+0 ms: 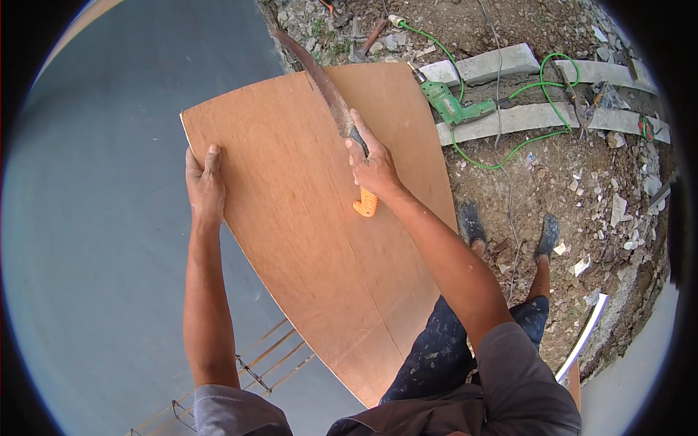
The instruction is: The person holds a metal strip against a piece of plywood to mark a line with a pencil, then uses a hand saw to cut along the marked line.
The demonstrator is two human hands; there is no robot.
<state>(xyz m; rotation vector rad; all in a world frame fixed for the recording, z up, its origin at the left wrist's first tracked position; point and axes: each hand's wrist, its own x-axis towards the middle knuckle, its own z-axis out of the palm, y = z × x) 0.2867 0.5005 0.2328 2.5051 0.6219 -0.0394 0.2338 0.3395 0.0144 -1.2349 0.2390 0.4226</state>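
Observation:
A wide brown plywood sheet [305, 196] spreads in front of me, its near end reaching my body. My left hand [206, 187] grips the sheet's left edge, thumb on top and the other fingers mostly hidden behind it. In my right hand [374, 166] is a hand saw [327, 91] with an orange handle [366, 203]; my index finger lies stretched along the blade's base. The saw's toothed blade points away from me and overlaps the far edge of the sheet, its tip extending beyond that edge.
A green power drill [452, 104] with a green cord lies by concrete curb pieces [502, 64] at the right. Pliers [579, 109] are near the curbs. Rubble covers the ground [552, 182] around my feet. A grey surface [109, 182] and a rebar frame [254, 367] are at left.

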